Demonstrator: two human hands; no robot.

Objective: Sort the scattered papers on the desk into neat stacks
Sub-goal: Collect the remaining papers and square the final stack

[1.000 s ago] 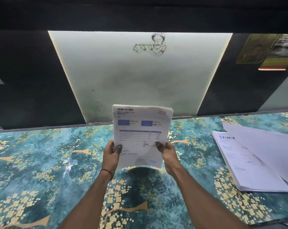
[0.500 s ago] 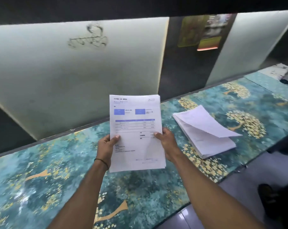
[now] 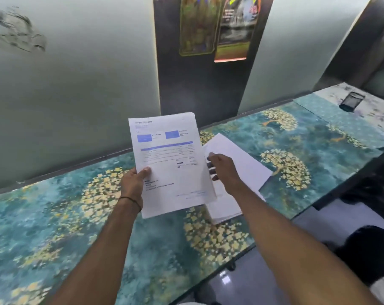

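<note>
My left hand (image 3: 132,186) grips a bundle of printed sheets (image 3: 171,164) by its left edge, thumb on the front page with blue boxes. The bundle is held upright above the desk. My right hand (image 3: 223,169) has come off the bundle and hovers just right of it, fingers loosely bent, over a white paper stack (image 3: 241,170) lying on the desk. That stack's top sheet lies askew. The bundle hides the stack's left part.
The desk (image 3: 65,216) has a teal surface with a gold tree pattern; its front edge runs diagonally at lower right. A dark phone-like object (image 3: 351,101) lies at the far right. Frosted panels and posters (image 3: 217,27) stand behind. Floor and a dark shape lie to the right.
The view swung right, bringing the desk stack closer to the middle. My right hand let go of the bundle and moved right over the stack; my left hand alone keeps the bundle.
</note>
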